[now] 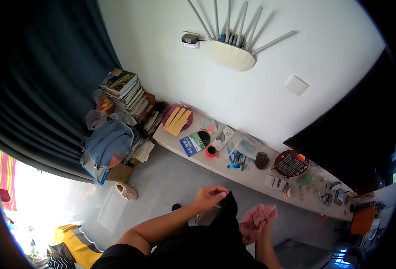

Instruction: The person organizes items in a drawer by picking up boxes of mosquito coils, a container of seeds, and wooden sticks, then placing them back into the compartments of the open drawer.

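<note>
While I watched through the head camera, the person's left hand [207,199] pinched a raised fold of the black shirt [198,246] between thumb and fingers. The right hand [265,234] grasped a crumpled pink cloth [257,219], which hung in front of the body to the right of the raised fold; the cloth hid most of its fingers from me.

Beyond both hands ran a pale ledge [252,176], well apart from the cloth. It bore, from left to right, a purple tray [190,113] with yellow strips [178,121], a red cup [211,152], a clear box [248,145] and a dark round fan [291,162]. A backpack [109,141] leaned by stacked books [124,89].

As to progress, I judged the stage to be an early one: the cloth was gripped and the shirt fold lifted, yet the two did not visibly meet. The things on the ledge lay untouched by either hand, and whether any work there was finished, I could not tell.
</note>
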### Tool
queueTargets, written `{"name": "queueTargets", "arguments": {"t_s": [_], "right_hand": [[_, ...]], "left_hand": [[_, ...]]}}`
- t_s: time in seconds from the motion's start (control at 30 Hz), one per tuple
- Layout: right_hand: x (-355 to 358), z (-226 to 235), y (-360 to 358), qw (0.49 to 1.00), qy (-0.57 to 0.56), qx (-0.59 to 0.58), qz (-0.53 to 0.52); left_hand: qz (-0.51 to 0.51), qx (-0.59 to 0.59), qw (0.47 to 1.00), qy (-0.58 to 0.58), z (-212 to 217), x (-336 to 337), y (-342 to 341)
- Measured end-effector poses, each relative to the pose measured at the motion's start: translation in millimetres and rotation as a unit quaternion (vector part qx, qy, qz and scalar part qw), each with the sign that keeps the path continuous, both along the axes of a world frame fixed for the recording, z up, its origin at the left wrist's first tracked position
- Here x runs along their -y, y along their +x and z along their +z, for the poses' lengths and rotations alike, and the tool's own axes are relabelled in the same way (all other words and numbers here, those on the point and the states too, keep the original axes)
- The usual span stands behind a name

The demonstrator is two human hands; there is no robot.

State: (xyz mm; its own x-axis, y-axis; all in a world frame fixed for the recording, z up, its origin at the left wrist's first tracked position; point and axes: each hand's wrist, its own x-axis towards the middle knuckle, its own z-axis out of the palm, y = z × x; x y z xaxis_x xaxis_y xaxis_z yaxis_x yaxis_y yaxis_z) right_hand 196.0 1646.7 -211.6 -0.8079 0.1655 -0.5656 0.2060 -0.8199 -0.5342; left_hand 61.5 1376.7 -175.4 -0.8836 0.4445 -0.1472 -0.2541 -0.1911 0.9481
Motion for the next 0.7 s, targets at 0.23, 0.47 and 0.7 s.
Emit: {"name": "queueTargets", "arguments": {"t_s": [0.23, 0.47, 0.7], "right_hand": [[11.2, 8.1, -184.2, 0.992, 0.030, 0.022, 0.119], [23.6, -105.8, -245.9, 0.950, 0.187, 0.149, 0.202], [16.2, -212.0, -267.3, 0.738, 0.613, 0.258, 0.115]], "left_hand": [[0.109, 0.036, 0.992, -0.052, -37.4, 6.8, -87.1], [0.127, 0.197, 0.957, -0.171, -143.9, 36.3, -131.3], [-0.007, -0.040, 0.951, -0.306, -238.9, -10.5, -210.1]]}}
